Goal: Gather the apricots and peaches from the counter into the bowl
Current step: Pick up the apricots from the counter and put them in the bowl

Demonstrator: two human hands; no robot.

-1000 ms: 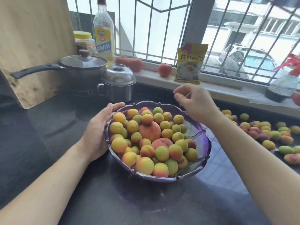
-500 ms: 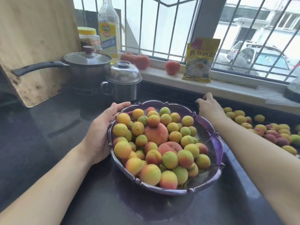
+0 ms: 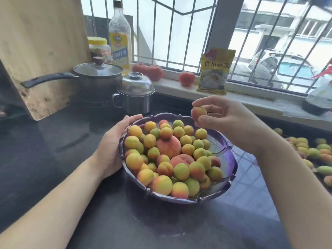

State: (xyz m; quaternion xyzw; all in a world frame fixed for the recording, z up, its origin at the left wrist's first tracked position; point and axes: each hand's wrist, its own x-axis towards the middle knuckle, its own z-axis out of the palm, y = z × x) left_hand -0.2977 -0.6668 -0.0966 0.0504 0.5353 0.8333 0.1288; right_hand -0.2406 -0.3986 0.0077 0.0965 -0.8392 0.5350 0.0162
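The right hand (image 3: pixel 222 121) has come back from the far side of the bowl and now hangs above its back rim, its grip closed on one apricot (image 3: pixel 198 113) between fingertips and thumb. The left hand (image 3: pixel 112 147) rests open against the left wall of the purple glass bowl (image 3: pixel 231 159), which sits on the dark table (image 3: pixel 53 159) heaped with apricots around two peaches (image 3: pixel 168 147). More apricots (image 3: pixel 312 151) lie loose on the table to the right, partly hidden by the right forearm. Behind stand a lidded saucepan (image 3: pixel 98 76), a steel lidded mug (image 3: pixel 135 95), an oil bottle (image 3: pixel 119 38) and, on the sill, what look like tomatoes (image 3: pixel 186 79) beside a yellow packet (image 3: pixel 214 71).
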